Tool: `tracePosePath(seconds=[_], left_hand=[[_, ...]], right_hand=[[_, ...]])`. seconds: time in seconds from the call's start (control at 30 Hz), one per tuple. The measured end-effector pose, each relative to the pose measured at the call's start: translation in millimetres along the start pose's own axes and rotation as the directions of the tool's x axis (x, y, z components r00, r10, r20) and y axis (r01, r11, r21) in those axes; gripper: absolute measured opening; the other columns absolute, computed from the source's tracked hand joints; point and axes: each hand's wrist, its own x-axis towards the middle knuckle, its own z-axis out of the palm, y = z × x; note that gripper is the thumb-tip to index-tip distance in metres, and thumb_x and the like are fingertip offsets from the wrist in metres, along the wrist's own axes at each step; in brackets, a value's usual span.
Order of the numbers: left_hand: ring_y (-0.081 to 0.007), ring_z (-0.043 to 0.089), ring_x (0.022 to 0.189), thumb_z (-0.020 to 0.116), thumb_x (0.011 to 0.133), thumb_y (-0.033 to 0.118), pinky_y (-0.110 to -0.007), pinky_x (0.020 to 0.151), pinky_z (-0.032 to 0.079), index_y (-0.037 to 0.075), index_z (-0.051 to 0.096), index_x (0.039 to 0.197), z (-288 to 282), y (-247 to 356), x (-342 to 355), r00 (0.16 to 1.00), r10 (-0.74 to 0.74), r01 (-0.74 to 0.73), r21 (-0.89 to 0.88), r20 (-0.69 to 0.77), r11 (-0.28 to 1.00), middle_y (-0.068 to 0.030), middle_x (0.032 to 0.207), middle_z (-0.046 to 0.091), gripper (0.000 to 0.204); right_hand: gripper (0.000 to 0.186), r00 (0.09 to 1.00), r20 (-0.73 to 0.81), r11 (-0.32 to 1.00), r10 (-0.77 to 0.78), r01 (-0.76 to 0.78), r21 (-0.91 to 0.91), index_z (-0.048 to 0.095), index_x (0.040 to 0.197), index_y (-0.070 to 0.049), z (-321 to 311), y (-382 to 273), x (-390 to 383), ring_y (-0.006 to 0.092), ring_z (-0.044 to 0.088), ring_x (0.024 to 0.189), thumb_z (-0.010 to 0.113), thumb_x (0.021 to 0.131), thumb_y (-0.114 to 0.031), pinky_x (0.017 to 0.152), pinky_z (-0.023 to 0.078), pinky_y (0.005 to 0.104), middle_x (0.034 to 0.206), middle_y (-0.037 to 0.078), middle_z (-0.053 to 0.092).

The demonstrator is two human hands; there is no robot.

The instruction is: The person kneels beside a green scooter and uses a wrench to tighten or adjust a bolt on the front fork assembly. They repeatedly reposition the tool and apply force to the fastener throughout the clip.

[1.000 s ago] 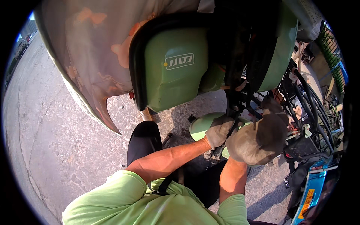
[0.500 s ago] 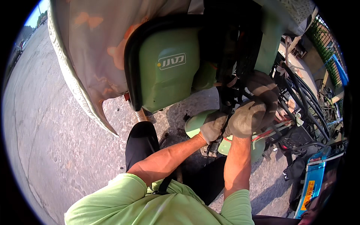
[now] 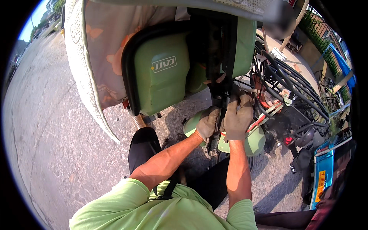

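Two gloved hands: left hand (image 3: 207,122) curled around the dark steering column (image 3: 218,100), right hand (image 3: 237,119) gripping the cable bundle (image 3: 285,86) beside it. One green scooter panel (image 3: 161,82). Since 0.5 s ago the right hand has moved closer to the left.

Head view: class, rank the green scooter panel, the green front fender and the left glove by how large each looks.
1. Green scooter panel, clearly largest.
2. Green front fender, partly hidden by the hands.
3. Left glove, smallest; its nearness to the fender's visible part makes this order less sure.
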Motion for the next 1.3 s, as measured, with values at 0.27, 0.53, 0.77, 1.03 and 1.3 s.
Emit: tracePosePath(seconds=[0.27,0.53,0.77,1.03,1.3], left_hand=[[-0.0204,0.063,0.084,0.032,0.104,0.054,-0.035,0.082,0.049,0.001,0.062,0.117,-2,3,2,0.991,-0.127,0.126,0.021,0.030,0.992,-0.0141,0.084,0.067,0.062],[-0.0228,0.065,0.099,0.039,0.107,0.028,-0.034,0.090,0.051,0.004,0.049,0.137,-13,-50,14,0.988,0.151,-0.143,0.197,-0.028,0.970,-0.0143,0.114,0.067,0.040],[-0.0178,0.064,0.096,0.031,0.104,0.056,-0.030,0.090,0.051,-0.001,0.058,0.125,-12,-22,6,0.997,0.074,-0.075,-0.187,-0.011,0.980,-0.0127,0.116,0.066,0.066],[-0.0159,0.065,0.091,0.022,0.105,0.056,-0.030,0.086,0.055,0.003,0.054,0.127,7,-3,-1,0.990,0.141,-0.130,-0.379,0.002,0.916,-0.0101,0.102,0.067,0.066],[-0.0142,0.065,0.093,0.020,0.106,0.053,-0.028,0.084,0.055,0.004,0.052,0.130,9,-7,4,0.986,0.156,-0.167,-0.364,-0.059,0.916,-0.0081,0.107,0.065,0.063]], right_hand=[[0.026,0.968,-0.190,0.986,-0.163,0.165,-0.005,0.064,0.110,0.002,2,-2,5,0.0388,0.061,0.097,0.057,0.085,-0.003,0.086,0.050,0.0437,0.105,0.021,0.064],[0.028,0.976,0.011,0.958,-0.218,0.211,0.194,0.070,0.112,-0.002,-23,10,-30,0.0231,0.060,0.092,0.062,0.085,-0.005,0.081,0.049,0.0355,0.092,0.010,0.062],[0.037,0.944,0.323,0.766,-0.065,-0.160,0.622,0.061,0.123,0.003,-19,52,-39,0.0140,0.059,0.082,0.062,0.089,-0.009,0.073,0.051,0.0302,0.097,0.008,0.064],[0.074,0.822,0.525,0.279,-0.223,-0.462,0.842,0.039,0.144,0.008,-35,64,-34,0.0120,0.057,0.093,0.068,0.091,-0.035,0.080,0.048,0.0258,0.119,0.012,0.059],[0.026,0.840,0.535,0.254,0.087,-0.539,0.803,0.056,0.124,-0.004,-25,60,-35,0.0057,0.056,0.081,0.055,0.100,-0.013,0.057,0.046,0.0196,0.107,0.007,0.065]])
